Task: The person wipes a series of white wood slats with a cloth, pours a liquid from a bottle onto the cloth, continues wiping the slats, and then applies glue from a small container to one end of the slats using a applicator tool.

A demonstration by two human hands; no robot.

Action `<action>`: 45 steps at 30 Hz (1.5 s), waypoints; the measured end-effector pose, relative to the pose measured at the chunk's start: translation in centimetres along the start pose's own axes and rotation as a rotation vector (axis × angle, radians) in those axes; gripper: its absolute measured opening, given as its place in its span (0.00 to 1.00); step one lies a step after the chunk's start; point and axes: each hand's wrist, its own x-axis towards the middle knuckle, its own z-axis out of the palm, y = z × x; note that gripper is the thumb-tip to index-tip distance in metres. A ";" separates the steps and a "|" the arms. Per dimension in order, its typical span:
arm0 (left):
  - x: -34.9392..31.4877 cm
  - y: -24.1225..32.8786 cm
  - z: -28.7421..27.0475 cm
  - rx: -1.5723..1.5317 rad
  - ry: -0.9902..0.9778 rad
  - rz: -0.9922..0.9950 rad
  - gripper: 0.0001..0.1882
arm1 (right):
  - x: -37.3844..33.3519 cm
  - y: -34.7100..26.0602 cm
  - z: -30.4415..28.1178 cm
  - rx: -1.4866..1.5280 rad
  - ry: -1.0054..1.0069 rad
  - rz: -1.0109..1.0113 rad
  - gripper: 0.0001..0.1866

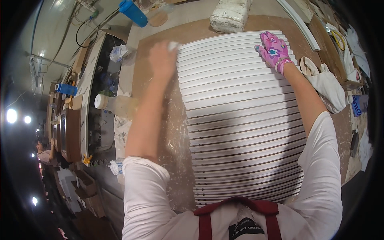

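Observation:
White slats (236,84) lie side by side in a large stack across the table, with dark gaps between the nearer ones. At the far left ends of these slats is my bare left hand (162,60), smeared by motion. Its fingers are closed on a small white wad (173,45), perhaps cloth or sponge. A pink floral glove covers my right hand (273,50). That hand rests palm down near the far right ends of the slats, fingers spread, gripping nothing.
A worn brown board (172,160) lies under the slats. Beyond them sits a whitish wrapped block (231,16). A blue bottle (133,13) stands far left, and a cloudy plastic jug (116,105) is beside my left forearm. White cloth gloves (326,86) lie right; a person (47,152) appears far left.

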 end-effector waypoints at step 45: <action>3.5 14.6 7.7 -0.052 -0.002 0.306 0.17 | -0.2 -0.5 -0.5 0.028 -0.015 -0.018 0.36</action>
